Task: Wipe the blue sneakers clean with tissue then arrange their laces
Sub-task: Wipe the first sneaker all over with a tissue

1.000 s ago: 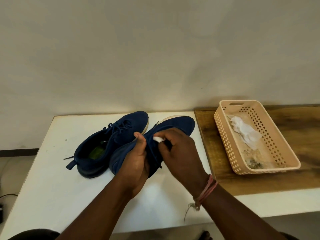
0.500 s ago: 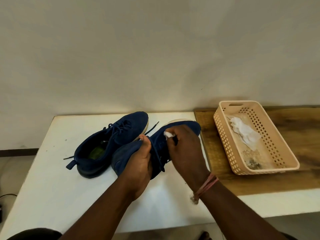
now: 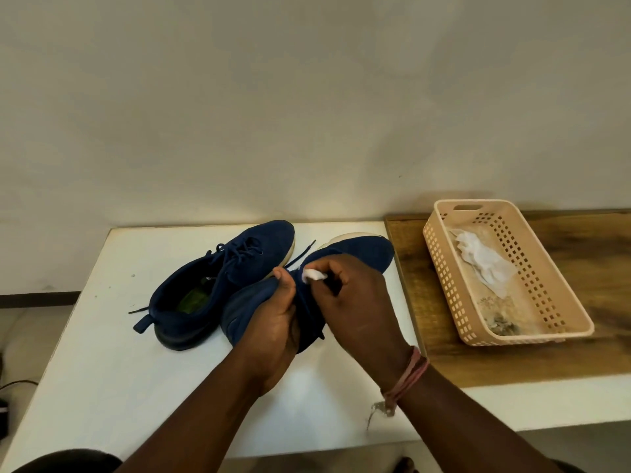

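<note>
While the left hand point(image 3: 273, 322) grips the near sneaker point(image 3: 307, 285) by its collar, thumb hooked over the rim and fingers curled beneath, the right hand point(image 3: 355, 302) pinches a small wad of tissue point(image 3: 314, 274) between thumb and fingertips against the tongue. Half a second ago that wad sat nearer the toe; it has drawn back toward the collar, so a wiping stroke along the upper looks under way and the laces are not yet tended. A woven pink band point(image 3: 408, 375) circles the right wrist. This shoe, soft matte blue fabric over a pale sole, is tipped up near the middle of the white table point(image 3: 102, 370). Behind it, toward the far edge, the second sneaker point(image 3: 222, 278) stands flat, laces loosely threaded. On the wooden top point(image 3: 580, 353) to the right, a perforated beige plastic basket point(image 3: 444, 268) holds crumpled tissue point(image 3: 485, 257).
</note>
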